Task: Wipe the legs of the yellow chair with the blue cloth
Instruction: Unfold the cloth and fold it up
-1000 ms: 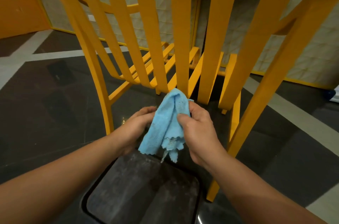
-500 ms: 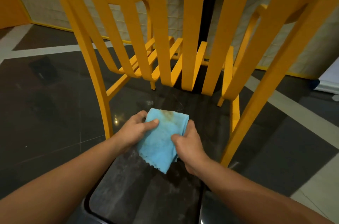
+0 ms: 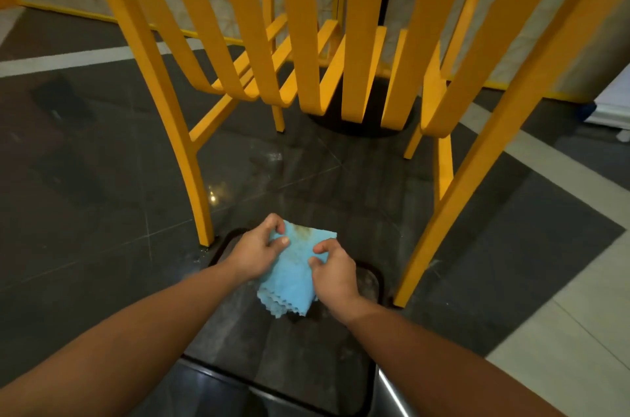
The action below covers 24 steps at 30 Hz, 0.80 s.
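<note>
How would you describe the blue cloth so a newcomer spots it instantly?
Start at the yellow chair filling the upper frame and drop between its two nearest legs. There the left hand and right hand pinch a folded cloth. Nothing nearby shares its light blue colour, scalloped lower edge and brownish top stain.

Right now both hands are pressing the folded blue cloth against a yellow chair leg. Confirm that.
Wrong in one respect. The head view shows the left hand and right hand holding the folded blue cloth between the two near legs of the yellow chair, touching neither.
</note>
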Each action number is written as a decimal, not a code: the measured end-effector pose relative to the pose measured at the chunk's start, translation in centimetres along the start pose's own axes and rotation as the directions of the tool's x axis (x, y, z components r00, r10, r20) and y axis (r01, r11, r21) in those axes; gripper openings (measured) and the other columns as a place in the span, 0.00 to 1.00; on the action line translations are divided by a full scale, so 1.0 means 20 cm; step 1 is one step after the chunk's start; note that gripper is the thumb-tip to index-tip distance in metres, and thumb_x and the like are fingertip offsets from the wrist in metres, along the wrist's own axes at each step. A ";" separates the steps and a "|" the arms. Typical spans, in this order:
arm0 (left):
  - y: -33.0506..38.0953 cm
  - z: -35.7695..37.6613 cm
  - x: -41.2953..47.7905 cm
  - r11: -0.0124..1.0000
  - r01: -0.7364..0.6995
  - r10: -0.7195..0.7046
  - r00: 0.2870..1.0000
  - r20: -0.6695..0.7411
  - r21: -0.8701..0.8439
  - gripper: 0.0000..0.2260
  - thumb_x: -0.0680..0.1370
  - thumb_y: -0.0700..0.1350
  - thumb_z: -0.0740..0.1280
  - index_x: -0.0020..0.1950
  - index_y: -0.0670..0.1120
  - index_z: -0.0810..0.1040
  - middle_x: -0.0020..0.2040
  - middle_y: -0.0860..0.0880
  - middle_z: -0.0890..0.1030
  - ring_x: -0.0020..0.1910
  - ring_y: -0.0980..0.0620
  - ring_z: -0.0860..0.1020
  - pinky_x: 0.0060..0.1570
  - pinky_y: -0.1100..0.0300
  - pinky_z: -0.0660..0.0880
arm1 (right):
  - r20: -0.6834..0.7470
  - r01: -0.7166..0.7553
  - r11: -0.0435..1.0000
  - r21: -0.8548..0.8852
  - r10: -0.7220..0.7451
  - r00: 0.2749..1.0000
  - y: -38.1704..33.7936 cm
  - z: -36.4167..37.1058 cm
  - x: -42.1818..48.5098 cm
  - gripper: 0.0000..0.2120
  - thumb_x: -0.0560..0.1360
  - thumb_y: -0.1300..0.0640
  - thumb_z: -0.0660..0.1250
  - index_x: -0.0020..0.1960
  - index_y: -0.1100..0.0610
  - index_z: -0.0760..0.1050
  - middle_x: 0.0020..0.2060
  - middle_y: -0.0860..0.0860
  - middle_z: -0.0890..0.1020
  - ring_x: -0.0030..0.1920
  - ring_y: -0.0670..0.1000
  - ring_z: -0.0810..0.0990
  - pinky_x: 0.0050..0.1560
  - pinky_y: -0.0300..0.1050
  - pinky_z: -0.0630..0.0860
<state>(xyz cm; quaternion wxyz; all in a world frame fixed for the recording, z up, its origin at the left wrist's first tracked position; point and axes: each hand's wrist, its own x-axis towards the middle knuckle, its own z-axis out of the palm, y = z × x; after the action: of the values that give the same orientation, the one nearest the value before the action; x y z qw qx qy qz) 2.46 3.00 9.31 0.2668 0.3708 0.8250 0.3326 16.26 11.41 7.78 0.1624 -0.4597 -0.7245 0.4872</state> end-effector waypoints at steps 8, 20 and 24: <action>-0.21 0.14 0.02 0.991 0.132 -0.131 0.973 0.189 0.007 0.14 0.76 0.41 0.71 0.59 0.49 0.72 0.52 0.46 0.79 0.47 0.51 0.78 0.48 0.58 0.76 | 0.194 -0.137 0.990 -0.017 0.137 0.971 0.24 0.09 -0.02 0.17 0.72 0.64 0.70 0.54 0.50 0.68 0.61 0.55 0.73 0.59 0.54 0.76 0.60 0.46 0.76; -0.42 0.19 0.04 0.959 0.099 -0.211 0.874 0.438 0.264 0.33 0.74 0.42 0.72 0.76 0.53 0.62 0.67 0.47 0.73 0.61 0.48 0.76 0.60 0.52 0.77 | 0.374 -0.199 0.953 -0.228 0.274 0.886 0.42 0.23 -0.02 0.28 0.72 0.68 0.66 0.69 0.55 0.64 0.68 0.55 0.63 0.65 0.53 0.69 0.61 0.38 0.70; -0.44 0.20 0.05 0.940 0.159 -0.297 0.820 0.490 0.303 0.34 0.75 0.35 0.67 0.77 0.53 0.61 0.62 0.46 0.74 0.52 0.46 0.80 0.45 0.49 0.83 | 0.455 -0.157 0.907 -0.390 0.338 0.824 0.41 0.22 -0.02 0.30 0.74 0.64 0.64 0.74 0.56 0.60 0.71 0.56 0.64 0.70 0.56 0.65 0.69 0.45 0.66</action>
<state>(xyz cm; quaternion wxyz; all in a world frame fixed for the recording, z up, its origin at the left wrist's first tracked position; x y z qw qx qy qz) 0.91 0.72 -0.03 0.4730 0.3761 0.7930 0.0772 17.65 9.48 -1.09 -0.1827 -0.4253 -0.7464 0.4780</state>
